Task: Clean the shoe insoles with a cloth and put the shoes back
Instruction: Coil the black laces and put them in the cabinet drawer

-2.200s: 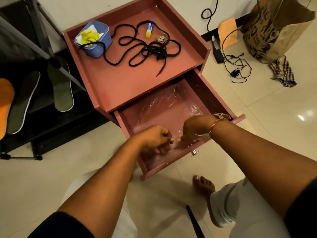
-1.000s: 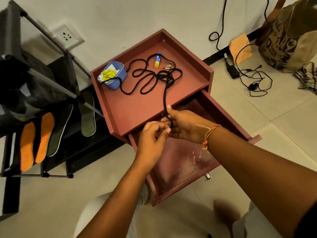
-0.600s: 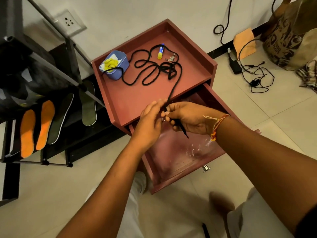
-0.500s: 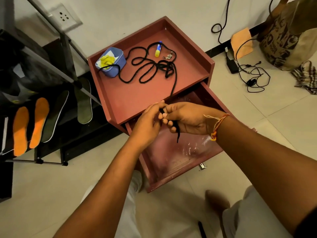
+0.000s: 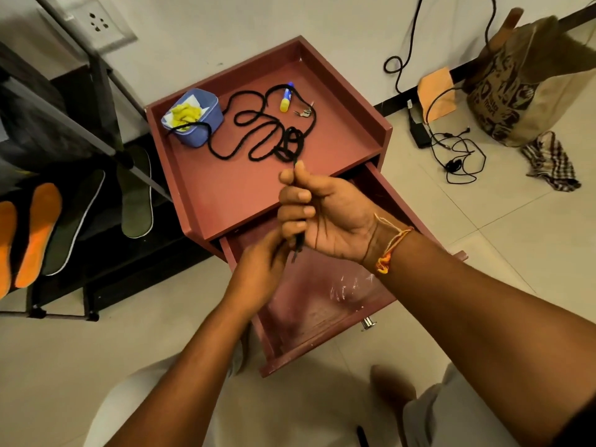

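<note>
The right hand [image 5: 322, 214] has lifted to mid-frame, fist closed round the black lace [image 5: 292, 141] trailing off the bench [image 5: 232, 188]; the left hand [image 5: 258, 269] has sunk beneath, fingers curled by the lace tip, grip unclear; the insoles [image 5: 37, 233] lie untouched at the left edge, so cleaning seems pending.

Warm, dim indoor light, soft shadows on the floor [image 5: 96, 350], wide-angle bending at the edges.

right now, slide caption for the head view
Right hand grips a black cord, left hand beside its tip, over the open red drawer.
</note>
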Demonstrator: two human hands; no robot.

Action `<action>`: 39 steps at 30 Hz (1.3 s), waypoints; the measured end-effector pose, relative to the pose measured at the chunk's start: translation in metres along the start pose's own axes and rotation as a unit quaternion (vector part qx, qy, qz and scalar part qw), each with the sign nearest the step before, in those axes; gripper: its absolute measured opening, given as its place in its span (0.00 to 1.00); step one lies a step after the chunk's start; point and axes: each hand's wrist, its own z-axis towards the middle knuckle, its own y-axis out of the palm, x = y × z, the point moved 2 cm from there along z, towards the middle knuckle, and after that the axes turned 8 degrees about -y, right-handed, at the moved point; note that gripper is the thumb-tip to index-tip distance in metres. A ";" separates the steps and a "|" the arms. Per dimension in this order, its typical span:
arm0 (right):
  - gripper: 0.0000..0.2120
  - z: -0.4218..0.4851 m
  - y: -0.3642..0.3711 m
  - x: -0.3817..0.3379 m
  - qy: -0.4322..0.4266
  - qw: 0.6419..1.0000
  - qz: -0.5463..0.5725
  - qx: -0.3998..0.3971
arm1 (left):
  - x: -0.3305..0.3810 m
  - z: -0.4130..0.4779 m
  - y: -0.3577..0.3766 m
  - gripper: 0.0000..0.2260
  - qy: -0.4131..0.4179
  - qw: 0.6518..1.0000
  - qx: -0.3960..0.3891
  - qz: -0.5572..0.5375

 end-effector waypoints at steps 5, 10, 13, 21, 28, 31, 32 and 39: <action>0.16 0.006 -0.015 -0.013 -0.165 0.977 -0.063 0.119 | 0.005 -0.007 0.007 0.05 0.040 0.996 -0.062 0.050; 0.17 0.001 -0.033 -0.023 -0.162 0.808 -0.535 0.189 | 0.017 -0.004 0.001 0.04 0.064 0.993 -0.087 0.053; 0.14 -0.005 -0.036 -0.018 -0.040 0.655 -0.744 0.122 | 0.018 0.000 -0.007 0.04 0.059 0.997 -0.050 0.023; 0.33 -0.009 -0.028 -0.013 0.191 0.749 -0.629 0.081 | 0.012 0.011 -0.022 0.04 0.052 0.997 0.048 -0.028; 0.22 -0.014 -0.023 -0.025 0.140 0.868 -0.477 0.023 | -0.009 0.023 -0.014 0.05 0.020 0.995 0.089 -0.027; 0.21 -0.015 -0.026 -0.036 0.071 0.903 -0.419 0.060 | -0.026 0.038 -0.005 0.03 -0.022 0.992 0.125 0.005; 0.21 -0.015 -0.027 -0.039 0.046 0.908 -0.408 0.081 | -0.029 0.046 -0.003 0.02 -0.029 0.990 0.135 0.018; 0.20 -0.014 -0.037 -0.053 -0.093 0.903 -0.370 0.197 | -0.022 0.110 0.016 0.27 -0.002 0.967 0.032 0.253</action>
